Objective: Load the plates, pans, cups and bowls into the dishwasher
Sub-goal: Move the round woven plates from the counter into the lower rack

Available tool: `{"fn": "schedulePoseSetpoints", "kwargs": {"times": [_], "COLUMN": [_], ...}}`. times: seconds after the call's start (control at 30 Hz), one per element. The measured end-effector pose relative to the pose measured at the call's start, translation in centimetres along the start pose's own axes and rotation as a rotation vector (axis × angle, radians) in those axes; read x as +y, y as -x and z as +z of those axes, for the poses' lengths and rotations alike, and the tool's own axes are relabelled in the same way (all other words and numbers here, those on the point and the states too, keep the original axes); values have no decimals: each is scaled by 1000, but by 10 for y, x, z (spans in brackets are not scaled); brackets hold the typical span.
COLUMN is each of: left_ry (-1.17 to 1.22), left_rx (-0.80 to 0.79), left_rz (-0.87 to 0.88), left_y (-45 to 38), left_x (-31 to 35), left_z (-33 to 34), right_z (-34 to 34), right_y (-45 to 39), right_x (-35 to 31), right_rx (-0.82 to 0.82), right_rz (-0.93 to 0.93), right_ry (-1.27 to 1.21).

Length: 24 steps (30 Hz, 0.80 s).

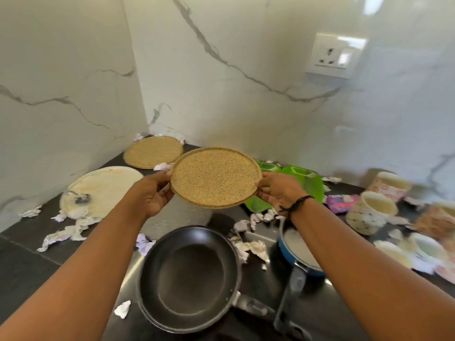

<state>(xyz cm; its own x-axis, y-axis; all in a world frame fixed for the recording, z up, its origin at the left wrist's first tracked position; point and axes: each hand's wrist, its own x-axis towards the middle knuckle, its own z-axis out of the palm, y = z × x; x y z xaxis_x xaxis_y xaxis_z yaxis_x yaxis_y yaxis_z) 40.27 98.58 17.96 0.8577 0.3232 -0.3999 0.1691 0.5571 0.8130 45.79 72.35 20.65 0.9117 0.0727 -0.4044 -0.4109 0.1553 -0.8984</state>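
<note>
Plate (215, 177) is held level between both hands, left hand (154, 193) and right hand (280, 191) pinching opposite rims above the surface (24, 262), equally near.

Both bare forearms reached forward and slightly inward, nearly level with each other. The left hand (152, 195) curled its fingers under a round plate's (215, 177) left rim with the thumb on top. The right hand (280, 190) pinched the opposite rim, a dark cord around its wrist.
</note>
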Motion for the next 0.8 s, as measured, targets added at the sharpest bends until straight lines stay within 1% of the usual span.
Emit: {"fn": "schedulePoseSetpoints", "kwargs": {"times": [0.1,0.23,0.37,0.43,0.5,0.6,0.73,0.8], "left_ry": [-23,-78,-169,-215,-271,-388,-506,-546], "left_rx": [-151,-352,-498,-564,-628,-734,-852,-954], "left_rz": [-25,-114,-207,-253,-281,-277,-343,-380], "left_y": [21,54,93,118,147,198,275,321], "left_x": [-16,-49,-91,-116,-146,-198,-284,-338], "left_z": [35,93,153,185,218,265,326,359], "right_z": [-48,-124,-201,-244,-289,-356,-459,-514], "right_y": [41,100,162,195,234,293,376,424], "right_x": [-9,-8,-2,7,19,41,85,110], "right_rx": [117,259,388,436,491,554,659,727], "right_rz": [-46,-124,-148,-189,-215,-213,-200,-197], "right_ry": [-51,-173,-214,-239,-262,-260,-327,-354]}}
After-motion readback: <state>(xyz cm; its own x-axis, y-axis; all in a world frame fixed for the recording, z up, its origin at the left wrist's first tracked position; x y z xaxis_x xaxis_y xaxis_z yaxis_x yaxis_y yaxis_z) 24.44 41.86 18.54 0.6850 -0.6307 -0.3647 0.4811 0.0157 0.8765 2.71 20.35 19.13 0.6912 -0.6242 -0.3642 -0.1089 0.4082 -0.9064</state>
